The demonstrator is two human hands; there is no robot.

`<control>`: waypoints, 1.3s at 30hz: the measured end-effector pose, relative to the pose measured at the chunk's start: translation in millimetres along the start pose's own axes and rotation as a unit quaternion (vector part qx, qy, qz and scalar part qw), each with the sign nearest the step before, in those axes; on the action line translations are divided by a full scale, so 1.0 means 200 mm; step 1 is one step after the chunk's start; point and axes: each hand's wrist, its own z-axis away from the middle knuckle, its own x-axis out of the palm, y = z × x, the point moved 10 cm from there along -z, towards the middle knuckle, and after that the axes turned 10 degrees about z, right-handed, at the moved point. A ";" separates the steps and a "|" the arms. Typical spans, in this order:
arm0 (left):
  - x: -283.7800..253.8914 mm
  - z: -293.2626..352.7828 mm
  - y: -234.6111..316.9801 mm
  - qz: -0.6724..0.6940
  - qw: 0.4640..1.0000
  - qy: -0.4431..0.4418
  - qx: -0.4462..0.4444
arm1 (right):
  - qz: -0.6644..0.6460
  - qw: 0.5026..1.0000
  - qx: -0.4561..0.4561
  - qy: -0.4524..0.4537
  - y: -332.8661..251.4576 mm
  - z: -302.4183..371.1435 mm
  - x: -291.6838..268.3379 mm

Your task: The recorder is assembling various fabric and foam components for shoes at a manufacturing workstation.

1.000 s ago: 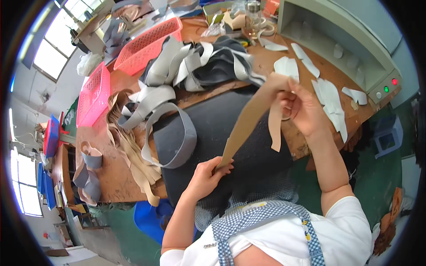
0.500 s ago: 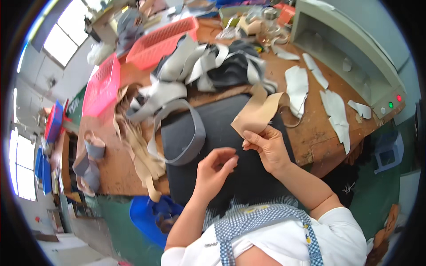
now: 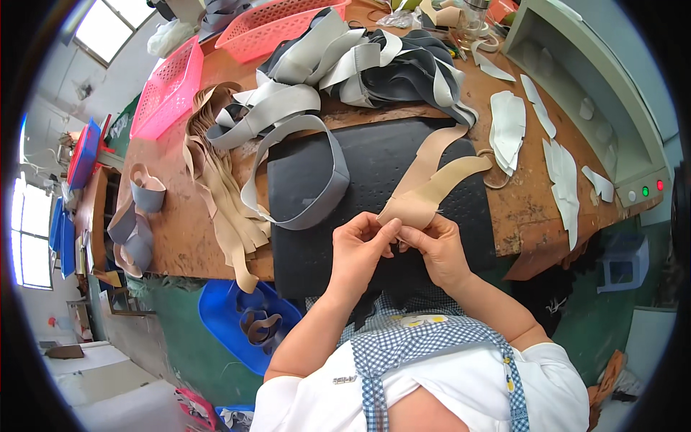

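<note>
A tan leather-like strip (image 3: 414,204) is pinched at its near edge by my left hand (image 3: 357,250) and my right hand (image 3: 442,252), which almost touch. Two tails of the strip spread away from me over a black mat (image 3: 461,216). Just left of it, a grey band (image 3: 337,189) joined into a loop stands partly on the mat. Farther left hangs a bundle of tan strips (image 3: 230,216) along the table. Beyond the mat, grey and white strips (image 3: 345,61) lie in a heap. My fingers cover the pinched edge.
Two pink baskets (image 3: 167,101) stand at the far left of the wooden table (image 3: 183,237). White cut pieces (image 3: 507,126) lie right, beside a grey machine housing (image 3: 604,79) with lit buttons. A blue basin (image 3: 223,327) holding loops sits below the table edge.
My left hand has moved up and right and now grips the tan strip's edge beside my right hand. The strip has turned, its tails pointing away from me. The view has shifted.
</note>
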 end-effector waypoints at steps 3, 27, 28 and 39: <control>0.00 0.00 -0.01 0.005 1.000 -0.007 -0.014 | 0.064 0.997 -0.039 0.019 -0.03 0.00 -0.02; -0.02 0.01 0.65 -0.547 0.712 0.181 0.401 | 0.332 0.910 -0.247 -0.012 -0.75 0.31 0.14; -0.07 -0.01 0.64 -0.551 0.706 0.184 0.405 | 0.397 0.865 -0.305 -0.043 -0.84 0.38 0.23; -0.04 0.03 0.80 -0.260 0.938 -0.058 0.222 | -0.169 0.964 0.186 -0.082 0.05 -0.17 0.20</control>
